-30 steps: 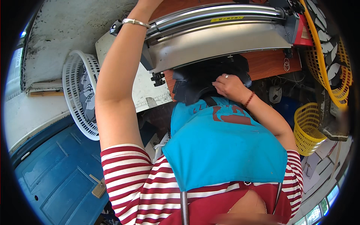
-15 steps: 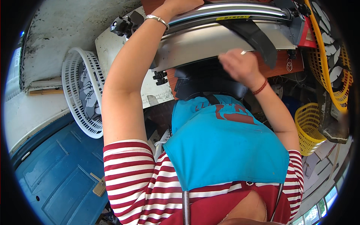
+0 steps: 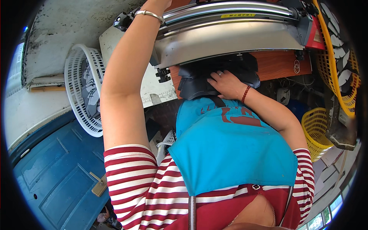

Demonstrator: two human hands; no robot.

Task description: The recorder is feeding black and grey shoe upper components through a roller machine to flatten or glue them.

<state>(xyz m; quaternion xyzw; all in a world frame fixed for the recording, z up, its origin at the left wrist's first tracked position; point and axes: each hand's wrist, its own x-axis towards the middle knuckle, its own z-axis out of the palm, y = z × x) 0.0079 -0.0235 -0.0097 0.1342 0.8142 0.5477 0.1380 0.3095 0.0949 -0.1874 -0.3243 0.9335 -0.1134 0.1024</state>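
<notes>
My right hand point(image 3: 227, 85) lies on a pile of black, curved, flat pieces point(image 3: 191, 85), fingers stretched over them. The pieces look like leather or a similar sheet material, and they sit between the blue apron and the machine's front. Above them is a machine with a long shiny roller bar point(image 3: 230, 8) and a sloping metal plate point(image 3: 226, 36). My left arm reaches up past the machine's left end. Only part of my left hand point(image 3: 160, 4) shows at the top edge; its fingers are cut off from view.
At the left stands a white basket point(image 3: 100, 73) of grey-black cut pieces. A yellow basket point(image 3: 327, 50) with similar pieces is at the upper right, and another yellow basket point(image 3: 315, 128) stands lower. A reddish-brown tabletop point(image 3: 280, 65) lies under the machine. A blue door point(image 3: 61, 168) is at lower left.
My right hand has come down from beside the metal plate onto the black pile. The black strip that hung over the plate is gone from there. My left hand has shifted left and up.
</notes>
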